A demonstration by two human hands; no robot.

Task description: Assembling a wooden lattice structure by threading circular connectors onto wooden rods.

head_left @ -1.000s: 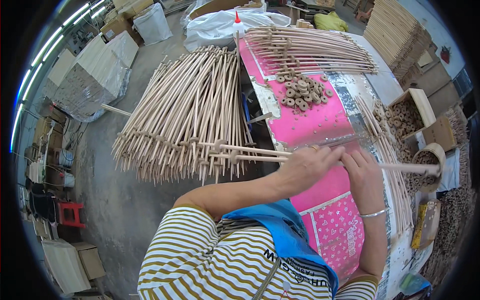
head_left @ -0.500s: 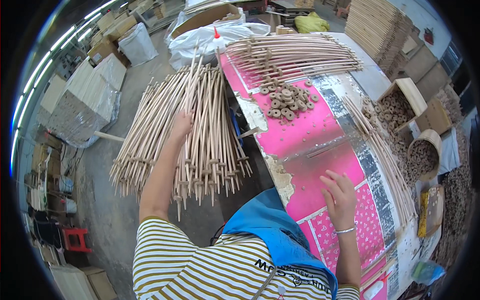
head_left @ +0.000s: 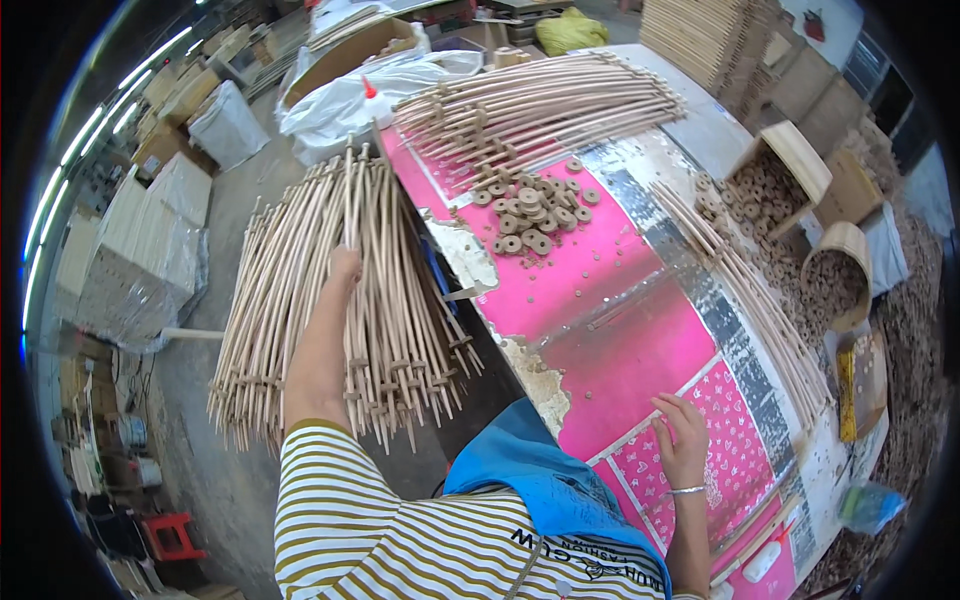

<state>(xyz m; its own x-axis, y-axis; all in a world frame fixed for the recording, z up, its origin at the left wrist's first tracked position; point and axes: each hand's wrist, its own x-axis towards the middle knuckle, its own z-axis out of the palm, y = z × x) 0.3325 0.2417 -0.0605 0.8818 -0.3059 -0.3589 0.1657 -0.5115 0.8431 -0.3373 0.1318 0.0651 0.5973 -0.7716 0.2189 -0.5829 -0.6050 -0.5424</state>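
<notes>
At the left, my left hand (head_left: pixel 345 264) is closed around a slender wooden rod (head_left: pixel 350 190) on top of a large pile. The rods of that pile (head_left: pixel 290 270) lie side by side, many with round wooden discs near their ends. My right hand (head_left: pixel 683 440) hovers above the pink-covered table (head_left: pixel 610 370), fingers loosely bent and apart, with nothing in it. Beyond it on the table sits a heap of wooden discs with centre holes (head_left: pixel 535 212). More rods (head_left: pixel 530 100) lie across the far end of the table, some with discs on them.
Along the table's right side lies a row of plain rods (head_left: pixel 750 290). Past them, a wooden box (head_left: pixel 790 180) and a round tub (head_left: pixel 840 275) hold small wooden pieces. A red-tipped white bottle (head_left: pixel 377 103) stands at the far left corner. A red stool (head_left: pixel 172 537) is on the floor.
My left hand has lowered its rod, which leaned up over the far end, onto the pile. My right hand stays over the table, its fingers drawn slightly closer together. The whole view has shifted.
</notes>
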